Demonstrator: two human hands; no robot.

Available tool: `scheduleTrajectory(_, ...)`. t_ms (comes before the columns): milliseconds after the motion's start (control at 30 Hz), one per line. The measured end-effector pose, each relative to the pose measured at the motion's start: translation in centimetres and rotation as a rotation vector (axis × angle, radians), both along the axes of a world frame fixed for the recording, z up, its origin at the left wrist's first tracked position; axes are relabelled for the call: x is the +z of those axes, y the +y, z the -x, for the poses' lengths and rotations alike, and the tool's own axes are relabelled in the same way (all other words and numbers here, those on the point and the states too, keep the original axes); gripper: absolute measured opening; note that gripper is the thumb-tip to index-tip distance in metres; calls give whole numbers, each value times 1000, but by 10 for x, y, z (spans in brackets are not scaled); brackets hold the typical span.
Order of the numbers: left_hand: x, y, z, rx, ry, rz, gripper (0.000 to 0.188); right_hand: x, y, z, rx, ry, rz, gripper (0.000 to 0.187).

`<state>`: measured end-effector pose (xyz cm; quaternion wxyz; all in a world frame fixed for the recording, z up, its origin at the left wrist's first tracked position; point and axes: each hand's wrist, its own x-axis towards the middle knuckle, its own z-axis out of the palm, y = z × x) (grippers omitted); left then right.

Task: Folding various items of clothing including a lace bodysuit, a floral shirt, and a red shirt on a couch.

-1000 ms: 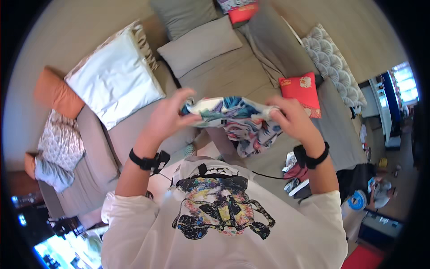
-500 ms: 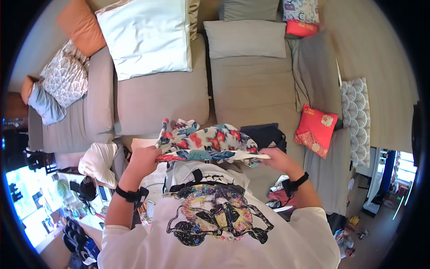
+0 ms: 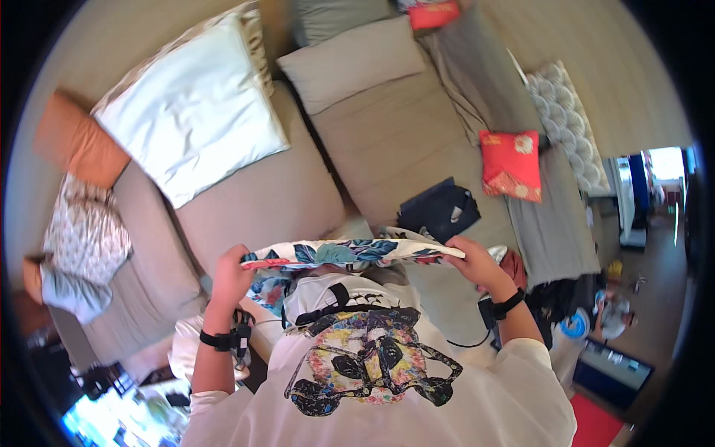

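One floral-print cloth (image 3: pixel 335 253), white with blue-green leaves and touches of red, spans the space in front of our T-shirt (image 3: pixel 372 365), held up off the sofa (image 3: pixel 372 134). Its top edge runs almost straight between our hands, while looser folds hang underneath; we cannot tell its full shape. We judge it light, soft and limp, with no stiffness of its own and nothing fragile about it, and probably not very slippery, though it would likely sag if either end came free. The two ends of that top edge look the best places to hold, since tension there keeps the band flat. Our left hand (image 3: pixel 234 276) has its fingers clamped on the left end, and our right hand (image 3: pixel 477 262) pinches the right end between thumb and fingers. Beyond the right hand, a dark folded cloth (image 3: pixel 439 210) lies on the sofa seat, with a red cushion (image 3: pixel 512 164) farther back. Toward the upper left rests a large white cushion (image 3: pixel 194 112).
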<state>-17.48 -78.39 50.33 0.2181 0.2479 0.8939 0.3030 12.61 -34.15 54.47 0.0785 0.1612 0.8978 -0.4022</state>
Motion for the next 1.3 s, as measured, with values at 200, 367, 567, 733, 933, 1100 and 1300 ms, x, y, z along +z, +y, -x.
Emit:
scheduleTrajectory(200,-21,53,64,-138,-397,-131,22,11,-26,-70,-288,-136,56,20)
scheduleTrajectory(367,-7,123,71,-529,-403,66,25,9,-29,-135,-420,-114,103,14)
scheduleTrajectory(567,15,204,86,-474,-868,138,30,-14,11,-181,-585,10,310,19)
scheduleTrajectory(733,13,272,109,-315,-1215,27,40,-29,88,-184,-609,-50,549,20)
scheduleTrajectory(933,-48,446,177,-320,-887,-23,38,-95,227,-115,-616,35,597,19)
scheduleTrajectory(1100,-188,654,240,-269,-508,-104,31,-232,370,3,-1037,273,383,24)
scheduleTrajectory(1300,-397,779,292,-80,-24,-178,56,-387,431,76,-1232,305,-209,37)
